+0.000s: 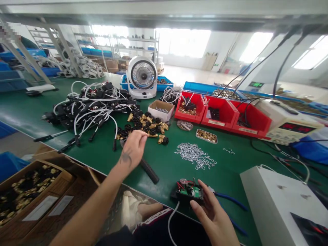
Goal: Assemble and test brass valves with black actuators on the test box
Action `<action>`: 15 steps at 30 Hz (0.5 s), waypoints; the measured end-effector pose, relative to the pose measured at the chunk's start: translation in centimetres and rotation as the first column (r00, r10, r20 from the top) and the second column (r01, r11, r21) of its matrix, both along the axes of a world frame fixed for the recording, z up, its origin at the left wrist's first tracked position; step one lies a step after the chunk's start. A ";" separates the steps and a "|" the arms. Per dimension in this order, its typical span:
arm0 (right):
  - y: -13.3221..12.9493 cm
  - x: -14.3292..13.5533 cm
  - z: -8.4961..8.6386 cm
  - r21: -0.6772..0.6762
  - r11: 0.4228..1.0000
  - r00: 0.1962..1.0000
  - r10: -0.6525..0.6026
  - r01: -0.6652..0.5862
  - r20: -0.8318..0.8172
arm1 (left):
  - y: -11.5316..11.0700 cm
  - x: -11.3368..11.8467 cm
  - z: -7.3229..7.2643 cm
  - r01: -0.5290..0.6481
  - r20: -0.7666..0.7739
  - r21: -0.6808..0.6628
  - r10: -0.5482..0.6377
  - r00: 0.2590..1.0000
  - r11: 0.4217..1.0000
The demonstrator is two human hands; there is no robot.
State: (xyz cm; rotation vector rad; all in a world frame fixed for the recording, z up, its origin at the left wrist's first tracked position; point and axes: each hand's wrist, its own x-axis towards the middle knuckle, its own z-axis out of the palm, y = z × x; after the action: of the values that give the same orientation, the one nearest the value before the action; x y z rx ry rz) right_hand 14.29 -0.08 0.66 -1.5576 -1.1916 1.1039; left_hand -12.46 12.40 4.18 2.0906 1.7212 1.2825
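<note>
Circuit-board housing sits at the green table's near edge, the right hand's thumb and forefinger parted around its right end, grip unclear. Farther left, the left hand's fingers press together near brass fittings; whether they pinch anything, I cannot tell.

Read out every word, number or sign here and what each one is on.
Nothing can be quoted.
Labels on the red bins: too blurred.
Red display on the white machine: too blurred.
White papers on cardboard: unreadable.
Green sign on the pillar: too blurred.
Small green sign behind: too small.
</note>
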 end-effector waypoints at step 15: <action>-2.7 1.3 0.6 0.255 0.967 0.967 -0.037 -0.029 0.250 | 2.7 -11.6 -3.4 -0.487 -0.206 -0.198 0.450 0.869 0.850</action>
State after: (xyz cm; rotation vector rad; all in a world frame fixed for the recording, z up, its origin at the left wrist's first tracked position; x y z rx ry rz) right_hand 15.55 -2.73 1.22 -1.5266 -1.4395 0.7265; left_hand -24.08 15.11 0.76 1.7224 2.4308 0.9503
